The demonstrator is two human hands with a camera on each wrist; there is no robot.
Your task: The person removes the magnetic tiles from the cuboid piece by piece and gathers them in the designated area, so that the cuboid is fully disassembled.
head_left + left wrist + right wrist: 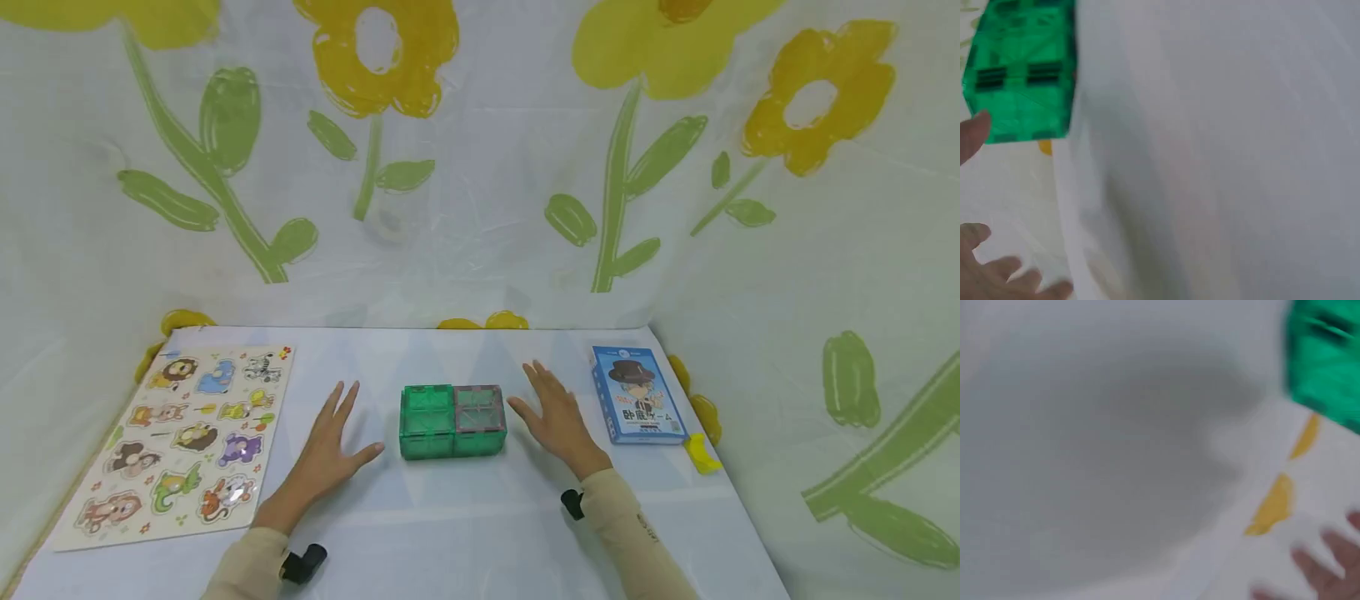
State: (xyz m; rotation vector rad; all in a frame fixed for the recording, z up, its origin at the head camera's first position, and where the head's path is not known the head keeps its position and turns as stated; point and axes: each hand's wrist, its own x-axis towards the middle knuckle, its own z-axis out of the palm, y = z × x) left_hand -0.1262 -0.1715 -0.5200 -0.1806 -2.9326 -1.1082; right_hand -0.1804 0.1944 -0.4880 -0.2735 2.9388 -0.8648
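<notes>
In the middle of the table sits a block built of translucent tiles [427,423], green on the left and along the front, with a purplish top on the right half. My left hand [324,458] is held to the left of it, fingers spread, apart from the block. On the other side my right hand [557,417] has its fingers extended, close to the block's right end without gripping it. The left wrist view shows the green tiles [1019,75] beyond the thumb. The right wrist view is blurred, with green [1329,362] at its upper right corner.
An animal puzzle board [180,450] lies at the table's left. At the right are a blue card game box [637,396] and a small yellow piece [702,454] near the table edge. Flower-printed cloth [480,208] hangs behind and at the sides.
</notes>
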